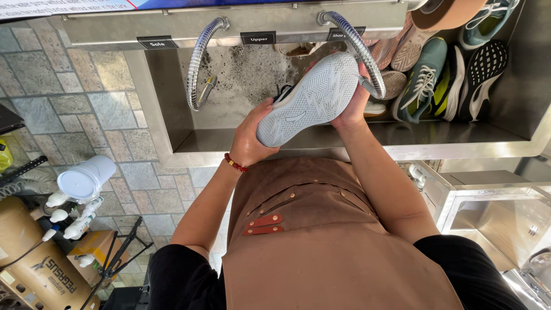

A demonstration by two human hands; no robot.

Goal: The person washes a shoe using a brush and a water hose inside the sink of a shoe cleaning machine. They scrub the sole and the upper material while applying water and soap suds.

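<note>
I hold a sneaker with a pale grey patterned sole point(310, 97) turned up toward me, over a steel sink point(356, 143). My left hand point(248, 138) grips the heel end; a red bead bracelet is on that wrist. At the toe end, my right hand point(351, 103) clasps the shoe's far side. A flexible metal hose point(360, 49) curves down beside the toe, and a second hose point(198, 63) hangs to the left. The shoe's upper is hidden below the sole.
Several sneakers point(436, 74) lie piled at the sink's right end. A brown apron point(321, 241) fills the foreground. Spray bottles and a white tub point(80, 183) stand at the left on a stone-tiled floor. Another steel basin point(499, 218) is at lower right.
</note>
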